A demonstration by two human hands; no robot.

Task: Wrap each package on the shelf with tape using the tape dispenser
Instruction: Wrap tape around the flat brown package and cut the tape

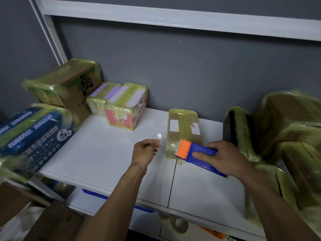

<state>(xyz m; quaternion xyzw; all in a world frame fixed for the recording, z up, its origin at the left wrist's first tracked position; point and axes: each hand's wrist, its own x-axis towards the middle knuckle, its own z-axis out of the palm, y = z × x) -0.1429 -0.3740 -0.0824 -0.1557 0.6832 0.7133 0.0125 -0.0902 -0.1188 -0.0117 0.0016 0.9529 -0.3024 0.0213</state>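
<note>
A small brown package (184, 131), partly covered in yellowish tape, lies on the white shelf (104, 153) near the middle. My right hand (224, 157) grips the blue tape dispenser (203, 157), whose orange head (185, 147) presses against the package's near end. My left hand (145, 151) is just left of the package, fingers curled and pinching a clear strip of tape (158, 139) that runs toward the dispenser.
Tape-wrapped boxes line the back left: a brown carton (69, 86), a pink and white box (125, 108) and a blue printed box (34, 136). More wrapped cartons (286, 126) crowd the right side. A tape roll (180, 225) sits under the shelf edge.
</note>
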